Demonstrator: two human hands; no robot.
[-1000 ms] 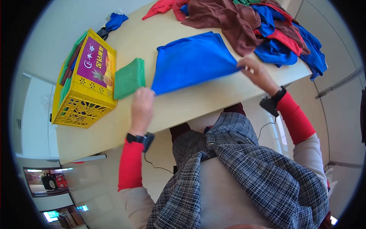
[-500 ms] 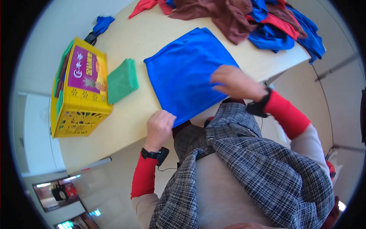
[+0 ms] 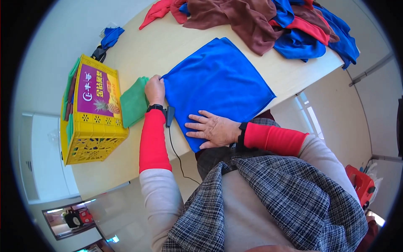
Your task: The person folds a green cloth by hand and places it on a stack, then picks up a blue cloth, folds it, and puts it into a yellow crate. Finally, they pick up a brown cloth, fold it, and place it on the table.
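Note:
A blue cloth, roughly square, lies spread on the pale table with one corner toward my body. My left hand is closed at its left corner, pinching the edge. On the near part of the cloth my right hand rests flat, palm down, fingers spread. Just left of my left hand is a folded green cloth, partly hidden behind that hand. Both my wrists carry black straps, and a dark cable runs from the left one.
A yellow plastic crate holding folded green and brown cloths stands at the table's left. Along the far side lies a heap of brown, red and blue cloths. A small blue cloth sits at the far left edge. The table ends near my body.
My left hand has moved from the cloth's near corner up to its left corner. My right hand has come down and left, now flat on the near part.

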